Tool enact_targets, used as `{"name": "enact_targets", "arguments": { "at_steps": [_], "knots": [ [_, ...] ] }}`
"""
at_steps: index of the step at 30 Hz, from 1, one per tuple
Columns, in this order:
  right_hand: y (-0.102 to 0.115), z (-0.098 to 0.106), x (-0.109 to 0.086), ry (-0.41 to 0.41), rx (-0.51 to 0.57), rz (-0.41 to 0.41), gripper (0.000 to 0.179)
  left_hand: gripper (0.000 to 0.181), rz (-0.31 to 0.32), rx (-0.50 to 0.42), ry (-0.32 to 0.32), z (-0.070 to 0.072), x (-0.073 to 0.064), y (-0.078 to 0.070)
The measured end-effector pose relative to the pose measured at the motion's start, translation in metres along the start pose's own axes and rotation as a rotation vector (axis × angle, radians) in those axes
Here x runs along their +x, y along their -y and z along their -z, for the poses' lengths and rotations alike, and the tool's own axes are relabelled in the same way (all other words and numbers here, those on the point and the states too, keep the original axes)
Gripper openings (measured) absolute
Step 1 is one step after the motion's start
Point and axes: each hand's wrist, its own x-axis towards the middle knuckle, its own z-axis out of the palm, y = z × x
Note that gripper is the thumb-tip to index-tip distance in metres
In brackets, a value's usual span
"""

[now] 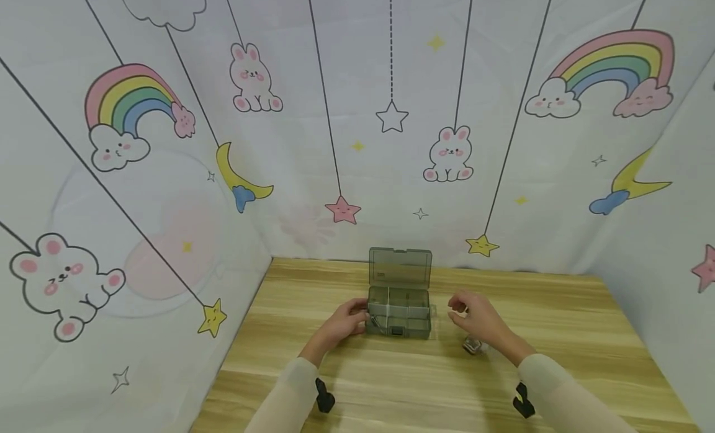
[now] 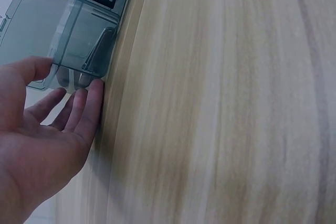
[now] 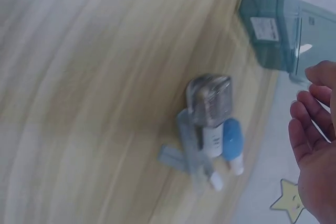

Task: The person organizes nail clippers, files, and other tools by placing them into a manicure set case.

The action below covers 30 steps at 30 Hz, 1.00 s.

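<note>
A translucent grey-green divided box sits on the table with its hinged lid raised at the back. A slim metal nail clipper lies in its front left compartment. With thumb and fingertips, my left hand touches the box's left end. Off the right end, my right hand hovers with loosely bent fingers, nothing visible between them. Below it on the table lie a clear, brownish blocky item, a small white piece with print, a blue bottle with a white tip and pale clear strips.
The wood-grain table has cloth walls printed with rabbits, stars and rainbows behind it and at both sides. A white label is stuck on the box's right end. Black wrist mounts hang below the sleeves.
</note>
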Motion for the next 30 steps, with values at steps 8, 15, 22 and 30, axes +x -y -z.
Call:
{"name": "enact_targets", "arguments": {
  "at_steps": [8, 15, 22, 30],
  "knots": [
    [-0.019, 0.008, -0.032, 0.039, 0.014, -0.027, 0.015, 0.054, -0.002, -0.001, 0.002, 0.000, 0.000, -0.001],
    [-0.028, 0.008, -0.049, 0.125, -0.037, -0.043, 0.026, 0.054, 0.000, -0.002, -0.003, -0.001, -0.001, -0.001],
    [-0.033, 0.003, -0.057, 0.183, -0.096, -0.042, 0.035, 0.054, 0.000, 0.001, -0.002, 0.000, -0.003, -0.003],
    [-0.040, -0.006, -0.060, 0.109, -0.210, 0.066, 0.041, 0.054, -0.003, 0.005, 0.004, 0.001, -0.001, 0.002]
  ]
}}
